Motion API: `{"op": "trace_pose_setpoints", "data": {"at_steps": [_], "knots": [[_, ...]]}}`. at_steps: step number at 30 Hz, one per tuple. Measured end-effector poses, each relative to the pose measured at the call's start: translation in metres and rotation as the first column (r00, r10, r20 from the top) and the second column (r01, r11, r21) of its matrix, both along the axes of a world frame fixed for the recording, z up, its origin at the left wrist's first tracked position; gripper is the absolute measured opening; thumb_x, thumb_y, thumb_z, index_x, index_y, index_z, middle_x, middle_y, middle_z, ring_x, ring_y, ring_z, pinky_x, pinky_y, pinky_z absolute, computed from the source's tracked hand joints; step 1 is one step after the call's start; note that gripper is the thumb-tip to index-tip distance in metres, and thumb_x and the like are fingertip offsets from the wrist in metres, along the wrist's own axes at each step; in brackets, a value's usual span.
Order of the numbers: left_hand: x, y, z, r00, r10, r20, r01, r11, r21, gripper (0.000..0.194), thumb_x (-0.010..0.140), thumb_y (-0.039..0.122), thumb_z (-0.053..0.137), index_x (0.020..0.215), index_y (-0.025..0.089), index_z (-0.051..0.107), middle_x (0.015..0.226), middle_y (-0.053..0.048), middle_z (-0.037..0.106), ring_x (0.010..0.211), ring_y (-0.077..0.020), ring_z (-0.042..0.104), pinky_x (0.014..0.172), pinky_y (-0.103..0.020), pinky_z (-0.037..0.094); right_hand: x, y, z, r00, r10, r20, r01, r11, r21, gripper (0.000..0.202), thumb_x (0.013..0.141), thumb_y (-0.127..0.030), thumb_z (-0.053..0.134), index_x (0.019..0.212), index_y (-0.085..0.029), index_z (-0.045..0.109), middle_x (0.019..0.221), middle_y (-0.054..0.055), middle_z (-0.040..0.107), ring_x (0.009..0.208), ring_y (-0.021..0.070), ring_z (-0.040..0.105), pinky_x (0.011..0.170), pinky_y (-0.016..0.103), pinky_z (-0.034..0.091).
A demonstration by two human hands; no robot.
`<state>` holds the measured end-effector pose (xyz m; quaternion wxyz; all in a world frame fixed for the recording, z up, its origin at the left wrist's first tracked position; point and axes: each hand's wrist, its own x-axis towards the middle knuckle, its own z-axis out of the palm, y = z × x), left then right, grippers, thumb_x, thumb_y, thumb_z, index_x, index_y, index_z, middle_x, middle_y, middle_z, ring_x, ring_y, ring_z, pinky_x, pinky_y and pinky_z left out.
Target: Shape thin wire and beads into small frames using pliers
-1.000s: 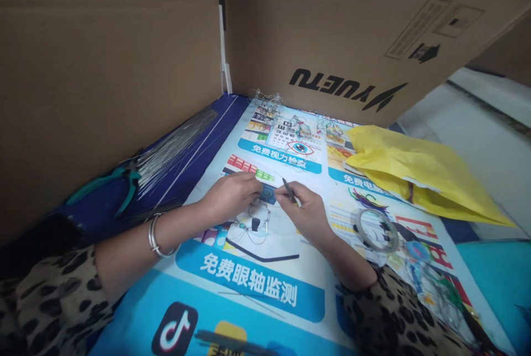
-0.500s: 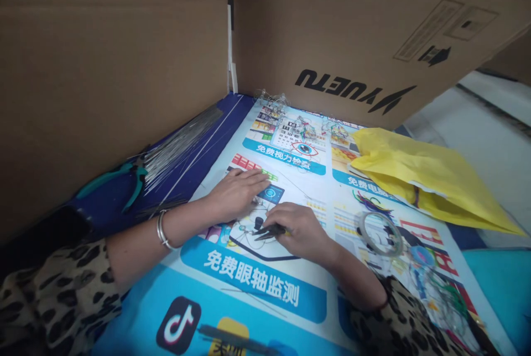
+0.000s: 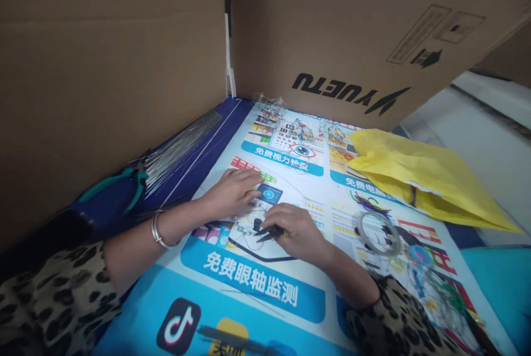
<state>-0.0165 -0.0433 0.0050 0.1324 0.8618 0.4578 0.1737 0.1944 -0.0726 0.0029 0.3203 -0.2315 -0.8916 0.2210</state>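
My right hand (image 3: 292,229) is closed round small dark pliers (image 3: 270,231), whose tips point left over the printed sheet (image 3: 199,284). To its left, my left hand (image 3: 234,193) lies low over the sheet with its fingers bent together. Beneath and beside its fingers runs a thin wire piece with small beads (image 3: 244,231), close to the pliers' tips. Whatever the left fingertips pinch is too small to make out. A silver bangle (image 3: 156,230) circles my left wrist.
Teal-handled pliers (image 3: 135,190) and a bundle of straight wires (image 3: 182,148) lie at the left. At the right are a clear tape roll (image 3: 379,234), a yellow bag (image 3: 431,173) and tangled coloured wire pieces (image 3: 440,295). Cardboard walls (image 3: 332,30) stand behind.
My left fingers have curled in slightly, and more of the beaded wire shows beside them. The pliers have shifted only slightly in my right hand. The camera view has moved a little.
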Motion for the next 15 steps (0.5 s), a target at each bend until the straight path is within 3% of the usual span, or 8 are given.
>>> {"op": "trace_pose_setpoints", "data": {"at_steps": [6, 10, 15], "knots": [[0.002, -0.008, 0.013, 0.996, -0.055, 0.068, 0.056, 0.998, -0.002, 0.031, 0.090, 0.026, 0.046, 0.119, 0.019, 0.053, 0.128, -0.009, 0.054, 0.122, -0.0221, 0.045, 0.100, -0.042, 0.033, 0.000, 0.000, 0.004, 0.997, -0.036, -0.073, 0.035, 0.999, -0.014, 0.031, 0.070, -0.002, 0.049, 0.088, -0.024, 0.062, 0.087, 0.003, 0.068, 0.088, 0.0150, 0.062, 0.076, 0.029, 0.051], [0.001, -0.011, 0.019, 0.992, -0.094, 0.082, 0.088, 0.993, 0.073, 0.031, 0.088, 0.025, 0.051, 0.118, 0.019, 0.052, 0.124, -0.008, 0.056, 0.117, -0.0219, 0.047, 0.097, -0.040, 0.036, 0.002, 0.000, 0.007, 0.982, -0.134, -0.133, 0.126, 0.990, -0.069, 0.025, 0.073, -0.005, 0.052, 0.087, -0.023, 0.063, 0.088, 0.004, 0.067, 0.086, 0.0153, 0.062, 0.075, 0.029, 0.052], [0.000, -0.013, 0.021, 0.995, -0.101, 0.003, 0.098, 0.970, 0.221, 0.012, 0.086, 0.022, 0.053, 0.095, 0.017, 0.059, 0.093, -0.005, 0.061, 0.092, -0.0192, 0.052, 0.081, -0.032, 0.041, 0.004, 0.002, 0.010, 0.934, -0.335, -0.127, 0.312, 0.935, -0.170, 0.010, 0.079, -0.017, 0.056, 0.084, -0.022, 0.063, 0.083, 0.003, 0.066, 0.078, 0.0150, 0.062, 0.069, 0.028, 0.051]]}}
